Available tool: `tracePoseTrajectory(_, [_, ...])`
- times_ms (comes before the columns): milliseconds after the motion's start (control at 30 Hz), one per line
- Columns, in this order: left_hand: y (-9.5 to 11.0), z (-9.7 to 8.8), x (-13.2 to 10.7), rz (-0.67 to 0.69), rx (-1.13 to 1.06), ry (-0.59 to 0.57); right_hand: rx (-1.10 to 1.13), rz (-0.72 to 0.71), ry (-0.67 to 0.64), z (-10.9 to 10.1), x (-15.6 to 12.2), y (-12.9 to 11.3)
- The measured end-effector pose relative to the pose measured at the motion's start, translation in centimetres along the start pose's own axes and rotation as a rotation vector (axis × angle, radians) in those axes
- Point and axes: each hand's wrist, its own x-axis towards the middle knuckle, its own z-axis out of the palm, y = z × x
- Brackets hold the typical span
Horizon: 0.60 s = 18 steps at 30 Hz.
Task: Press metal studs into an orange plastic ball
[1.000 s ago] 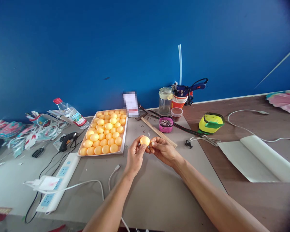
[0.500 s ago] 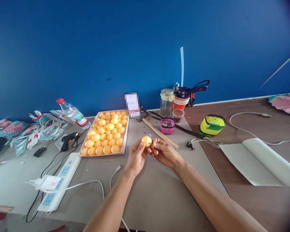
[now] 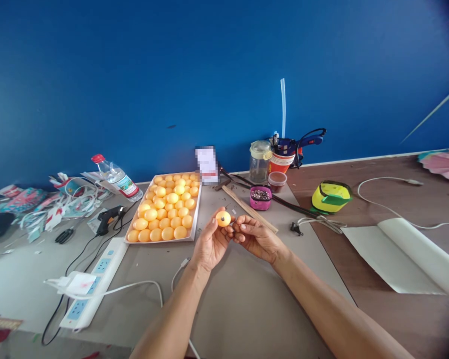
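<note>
An orange ping-pong ball (image 3: 223, 218) with a small dark spot on its side rests between the thumb and fingers of my left hand (image 3: 211, 244). Just to its right, my right hand (image 3: 257, 236) has thumb and fingertips pinched together, close against the left fingertips. Whatever lies in that pinch is too small to make out. A shallow white-edged tray (image 3: 196, 212) full of the same orange balls lies to the left. Beyond my right hand sits a small pink container (image 3: 260, 204) holding many tiny dark and shiny pieces.
Behind the hands lie a hammer with a wooden handle (image 3: 250, 208), a glass jar (image 3: 259, 164) and a small lidded tub (image 3: 277, 180). Leftward are a power strip (image 3: 93, 284), a glue gun (image 3: 108, 218) and a bottle (image 3: 119, 180). A yellow-green container (image 3: 331, 197) and paper roll (image 3: 415, 254) stand right.
The ball has shifted slightly left and turned, so its dark spot faces me more. My right fingertips have come off the ball's side and sit a little lower.
</note>
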Motion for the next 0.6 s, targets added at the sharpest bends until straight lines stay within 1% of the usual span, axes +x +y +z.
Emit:
tracePoseTrajectory(200, [-0.1,0.0,0.0,0.008,-0.031,0.011,-0.057,0.013,0.023,0.0,-0.1,0.0])
tracePoseTrajectory(300, [0.0,-0.1,-0.1,0.007,-0.067,0.026,-0.120,0.018,0.059,-0.2,-0.1,0.2])
tracePoseTrajectory(367, [0.1,-0.1,-0.2,0.037,-0.056,0.016,-0.179,0.009,0.081,-0.3,-0.1,0.4])
tracePoseTrajectory(500, [0.4,0.1,-0.4,0.128,-0.019,-0.021,-0.284,-0.026,0.170,-0.8,0.0,1.1])
tracePoseTrajectory(600, [0.6,-0.1,-0.3,0.141,-0.033,-0.002,-0.378,-0.065,0.234,-1.0,0.1,1.7])
